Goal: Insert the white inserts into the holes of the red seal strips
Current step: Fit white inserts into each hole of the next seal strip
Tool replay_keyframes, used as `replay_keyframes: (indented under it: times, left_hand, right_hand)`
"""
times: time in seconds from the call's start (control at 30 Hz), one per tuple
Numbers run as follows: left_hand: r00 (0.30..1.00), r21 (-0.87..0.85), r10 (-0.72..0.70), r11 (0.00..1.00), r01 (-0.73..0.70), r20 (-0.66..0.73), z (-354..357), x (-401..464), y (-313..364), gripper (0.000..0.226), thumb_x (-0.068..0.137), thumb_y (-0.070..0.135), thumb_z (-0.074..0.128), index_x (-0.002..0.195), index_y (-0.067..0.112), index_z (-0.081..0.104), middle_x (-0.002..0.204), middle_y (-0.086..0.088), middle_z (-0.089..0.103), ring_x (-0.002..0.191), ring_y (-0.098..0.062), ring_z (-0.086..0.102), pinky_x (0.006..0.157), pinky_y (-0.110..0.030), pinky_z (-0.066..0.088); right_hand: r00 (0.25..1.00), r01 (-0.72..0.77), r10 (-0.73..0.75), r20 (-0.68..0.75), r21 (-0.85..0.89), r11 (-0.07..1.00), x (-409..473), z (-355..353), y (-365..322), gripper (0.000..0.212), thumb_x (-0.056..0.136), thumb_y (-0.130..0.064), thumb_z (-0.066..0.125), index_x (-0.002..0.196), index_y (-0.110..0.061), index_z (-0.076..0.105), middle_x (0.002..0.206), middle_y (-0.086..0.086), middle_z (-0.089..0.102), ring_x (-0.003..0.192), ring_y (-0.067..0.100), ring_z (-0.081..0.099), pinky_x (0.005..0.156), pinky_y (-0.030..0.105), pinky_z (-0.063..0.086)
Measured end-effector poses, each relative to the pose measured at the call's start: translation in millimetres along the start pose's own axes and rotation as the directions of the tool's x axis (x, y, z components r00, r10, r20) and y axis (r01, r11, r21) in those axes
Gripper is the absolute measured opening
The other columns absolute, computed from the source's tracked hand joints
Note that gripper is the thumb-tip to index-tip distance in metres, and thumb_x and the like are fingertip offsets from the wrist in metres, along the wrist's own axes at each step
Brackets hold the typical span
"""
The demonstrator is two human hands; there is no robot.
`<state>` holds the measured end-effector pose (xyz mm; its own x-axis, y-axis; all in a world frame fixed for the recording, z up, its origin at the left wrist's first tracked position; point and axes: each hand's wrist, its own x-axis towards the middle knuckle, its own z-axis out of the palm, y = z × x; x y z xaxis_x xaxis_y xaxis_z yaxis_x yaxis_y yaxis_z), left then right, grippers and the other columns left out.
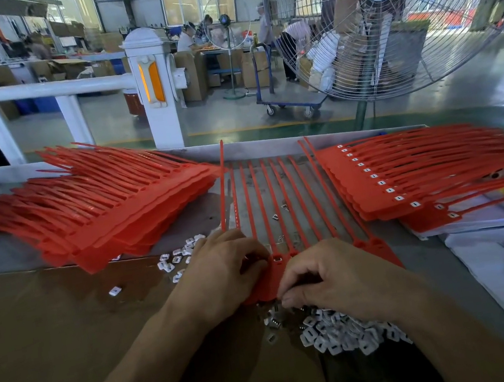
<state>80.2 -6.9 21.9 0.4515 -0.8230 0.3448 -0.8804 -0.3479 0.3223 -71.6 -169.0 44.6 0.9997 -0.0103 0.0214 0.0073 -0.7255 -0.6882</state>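
Red seal strips (283,205), smooth moulded plastic, joined in one comb-like sheet: flat rectangular tags along the near edge, thin ribbed tails fanning away over the dull metal table (277,150). Lying partly under both hands, tag edge nearest. Left hand (221,272) resting on the sheet's left tags, fingers curled and pinching at the tag edge beside one open square hole (277,257). Right hand (332,280) curling over the middle tags, fingertips bunched at the sheet's near edge; whether pinching an insert, impossible to tell. White inserts (340,329), small glossy rounded squares each with a slot, heaping just under and touching the right wrist; more scattering (181,256) beside the left hand on the brown cardboard (49,324). Stacking at left, a blurred pile of unfilled red sheets (98,216); at right, a stack of filled sheets (408,178) showing a row of white squares in their holes. White papers (495,257) lying far right. Standing beyond the table, a white railing post (153,87) and a large wire-caged fan (385,1).
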Motion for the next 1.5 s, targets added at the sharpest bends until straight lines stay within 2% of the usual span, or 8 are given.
replay_keyframes:
  times: [0.1, 0.27, 0.53, 0.7, 0.87, 1.03, 1.23, 1.5]
  left_hand:
    - [1.0, 0.001, 0.004, 1.0, -0.004, 0.003, 0, 0, 0, 0.017, 0.094, 0.041, 0.063, 0.109, 0.038, 0.07, 0.104, 0.017, 0.059, 0.105, -0.01, 0.053, 0.097, -0.041, 0.042]
    - [1.0, -0.001, -0.003, 1.0, 0.003, 0.006, -1, 0, 2, 0.016, 0.095, 0.04, 0.063, 0.108, 0.037, 0.07, 0.104, 0.015, 0.061, 0.105, -0.013, 0.054, 0.097, -0.041, 0.041]
    - [1.0, -0.02, -0.005, 1.0, 0.005, 0.009, -1, 0, 2, 0.016, 0.096, 0.04, 0.063, 0.109, 0.037, 0.071, 0.105, 0.016, 0.06, 0.105, -0.01, 0.053, 0.099, -0.04, 0.041]
    - [1.0, -0.017, -0.002, 1.0, 0.002, 0.003, -1, 0, 1, 0.015, 0.095, 0.04, 0.063, 0.108, 0.038, 0.07, 0.103, 0.017, 0.059, 0.104, -0.009, 0.052, 0.098, -0.04, 0.041]
    - [1.0, -0.019, -0.003, 1.0, 0.003, 0.003, -2, 0, 2, 0.016, 0.095, 0.039, 0.063, 0.109, 0.038, 0.071, 0.104, 0.017, 0.059, 0.104, -0.01, 0.052, 0.097, -0.04, 0.042]
    - [1.0, -0.019, -0.004, 1.0, 0.004, 0.002, -3, 0, 3, 0.015, 0.095, 0.038, 0.064, 0.108, 0.037, 0.071, 0.103, 0.017, 0.059, 0.103, -0.011, 0.053, 0.096, -0.041, 0.043]
    - [1.0, -0.022, -0.005, 1.0, 0.005, 0.006, -3, 0, 3, 0.016, 0.096, 0.038, 0.063, 0.11, 0.037, 0.071, 0.104, 0.018, 0.058, 0.104, -0.01, 0.052, 0.097, -0.04, 0.042]
    - [1.0, -0.02, -0.006, 1.0, 0.006, 0.019, -3, -1, 2, 0.017, 0.096, 0.04, 0.062, 0.111, 0.038, 0.07, 0.105, 0.018, 0.057, 0.105, -0.01, 0.051, 0.098, -0.04, 0.042]
  right_hand:
    - [0.999, -0.002, 0.003, -0.045, 0.016, 1.0, -1, 0, 0, 0.003, 0.093, -0.03, 0.076, 0.089, -0.031, 0.077, 0.084, -0.019, 0.074, 0.074, -0.005, 0.068, 0.065, 0.01, 0.047]
    - [0.961, -0.064, 0.076, -0.267, 0.054, 0.996, -1, -5, 8, 0.016, 0.096, -0.026, 0.07, 0.087, -0.039, 0.07, 0.08, -0.014, 0.075, 0.055, 0.003, 0.065, 0.055, 0.015, 0.048]
    - [0.747, -0.362, 0.382, -0.544, 0.149, 0.92, -18, -46, 53, 0.015, 0.095, -0.019, 0.07, 0.083, -0.026, 0.074, 0.072, -0.007, 0.073, 0.061, 0.006, 0.063, 0.064, 0.027, 0.042]
    - [0.684, -0.472, 0.483, -0.547, 0.173, 0.865, -26, -55, 61, 0.009, 0.088, -0.024, 0.079, 0.079, -0.024, 0.078, 0.066, -0.008, 0.073, 0.06, 0.005, 0.061, 0.06, 0.026, 0.04]
    - [0.701, -0.503, 0.505, -0.503, 0.153, 0.851, -26, -55, 60, 0.011, 0.087, -0.026, 0.081, 0.076, -0.024, 0.077, 0.053, -0.019, 0.065, 0.05, -0.004, 0.057, 0.056, 0.026, 0.037]
    - [0.718, -0.526, 0.502, -0.483, 0.097, 0.845, -23, -51, 56, 0.014, 0.091, -0.025, 0.077, 0.077, -0.026, 0.075, 0.076, -0.007, 0.072, 0.075, 0.008, 0.063, 0.06, 0.026, 0.039]
    - [0.72, -0.557, 0.494, -0.488, 0.019, 0.831, -20, -49, 56, 0.015, 0.094, -0.025, 0.072, 0.079, -0.026, 0.074, 0.075, -0.006, 0.069, 0.071, 0.008, 0.061, 0.057, 0.026, 0.037]
    - [0.667, -0.545, 0.505, -0.549, 0.103, 0.832, -16, -44, 60, 0.015, 0.086, -0.02, 0.082, 0.074, -0.023, 0.073, 0.076, -0.006, 0.07, 0.074, 0.007, 0.061, 0.057, 0.025, 0.037]
